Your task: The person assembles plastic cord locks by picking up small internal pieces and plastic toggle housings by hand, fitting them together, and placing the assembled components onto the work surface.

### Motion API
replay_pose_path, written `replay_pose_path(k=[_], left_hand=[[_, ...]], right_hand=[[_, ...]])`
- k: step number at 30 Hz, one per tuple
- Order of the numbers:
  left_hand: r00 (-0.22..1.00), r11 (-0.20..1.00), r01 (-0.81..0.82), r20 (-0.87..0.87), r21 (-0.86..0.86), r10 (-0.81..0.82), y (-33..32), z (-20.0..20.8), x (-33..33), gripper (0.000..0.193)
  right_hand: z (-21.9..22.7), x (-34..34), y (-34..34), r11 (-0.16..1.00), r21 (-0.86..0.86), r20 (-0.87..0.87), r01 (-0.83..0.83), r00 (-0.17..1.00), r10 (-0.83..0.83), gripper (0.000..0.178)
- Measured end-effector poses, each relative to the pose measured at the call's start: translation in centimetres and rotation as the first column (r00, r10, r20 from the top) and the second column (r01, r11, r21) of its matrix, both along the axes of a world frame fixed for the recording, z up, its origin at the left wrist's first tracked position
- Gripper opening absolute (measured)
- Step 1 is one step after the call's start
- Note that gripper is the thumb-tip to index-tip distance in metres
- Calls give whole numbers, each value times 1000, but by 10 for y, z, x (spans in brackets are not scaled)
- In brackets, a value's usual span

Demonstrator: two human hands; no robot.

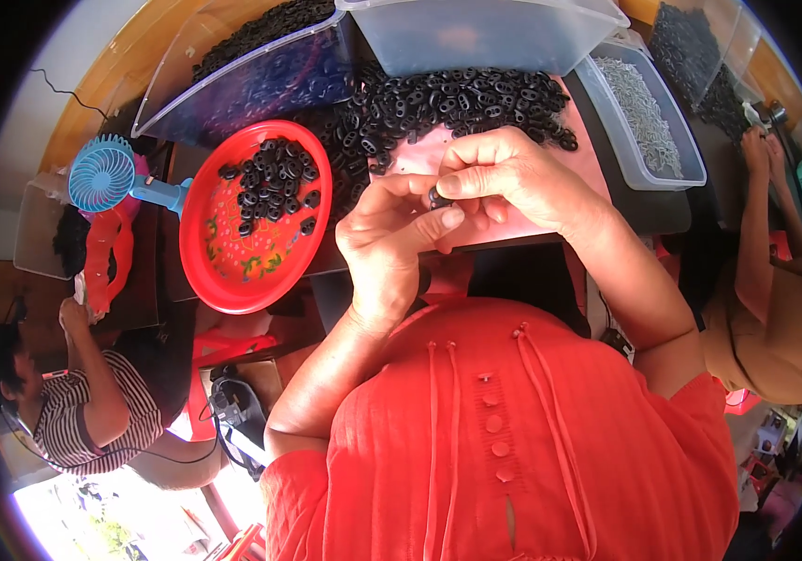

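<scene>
A small black oval plastic piece (pixel 437 198) is pinched between my two hands, over the near part of a pink sheet (pixel 513 227). My left hand (pixel 380 245) holds it from the left with thumb and fingers. From the right, the thumb and index finger of my right hand (pixel 513 179) close on the same piece, and the fingertips hide most of it. Beyond my hands spreads a heap of loose black two-holed plastic pieces (pixel 457 105). More such pieces (pixel 274 179) lie in a red oval tray (pixel 202 234) left of my left hand.
Clear bins with black pieces and a translucent tub (pixel 485 42) stand behind the heap. At the right is a plastic box (pixel 691 173) of small silvery parts (pixel 639 117). A blue fan (pixel 101 175) touches the tray's left side. Co-workers sit left (pixel 97 411) and right (pixel 775 318).
</scene>
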State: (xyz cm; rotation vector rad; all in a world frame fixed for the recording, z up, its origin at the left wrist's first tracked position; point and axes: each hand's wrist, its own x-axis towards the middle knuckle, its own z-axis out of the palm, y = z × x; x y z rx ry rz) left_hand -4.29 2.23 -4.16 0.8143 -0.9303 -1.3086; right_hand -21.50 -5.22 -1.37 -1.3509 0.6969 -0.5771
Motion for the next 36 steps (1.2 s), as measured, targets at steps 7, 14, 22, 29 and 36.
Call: replay_pose_path(k=[7,14,22,29,36], left_hand=[[996,998,5,86,-69,1,2,-2,0,27],[964,975,-2,258,-221,61,4,-8,1,30],[996,943,76,67,-323,-57,5,-7,0,32],[993,946,116,47,-302,-107,7,3,0,36],[985,980,93,-126,-175,-116,9,5,-3,32]], right_hand=[[1,0,8,990,133,110,-38,994,23,20],[2,0,15,979,203,123,-7,992,-18,22],[-2,3,20,999,-10,-39,-37,999,36,20],[-6,2,22,1000,-6,66,13,998,-12,24],[-11,4,24,999,38,102,-2,995,-2,24]])
